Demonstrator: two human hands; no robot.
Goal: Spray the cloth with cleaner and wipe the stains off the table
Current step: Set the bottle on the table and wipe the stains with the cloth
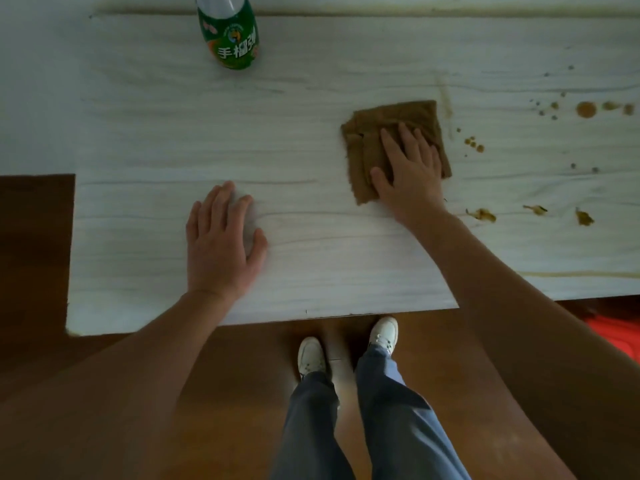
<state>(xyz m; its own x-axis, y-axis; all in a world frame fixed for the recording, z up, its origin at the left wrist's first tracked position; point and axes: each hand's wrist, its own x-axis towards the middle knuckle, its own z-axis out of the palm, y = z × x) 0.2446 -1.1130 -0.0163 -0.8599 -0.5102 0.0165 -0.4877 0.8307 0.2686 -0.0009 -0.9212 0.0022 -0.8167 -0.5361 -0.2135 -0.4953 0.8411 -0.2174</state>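
A folded brown cloth (381,123) lies on the white wood-grain table (156,133), right of centre. My right hand (410,171) presses flat on the cloth, fingers spread over its near half. My left hand (221,240) rests palm down on the bare table near the front edge, holding nothing. A green cleaner bottle (228,32) stands at the far edge, its top cut off by the frame. Brown stains (586,109) and smaller spots (481,214) dot the table to the right of the cloth. A faint brown streak (446,98) runs just past the cloth's right edge.
The table's front edge (311,315) runs across the middle of the view, its left corner near the frame's left side. Below it are a brown wooden floor (225,393), my legs and white shoes (311,355). Something red (616,336) lies at the lower right.
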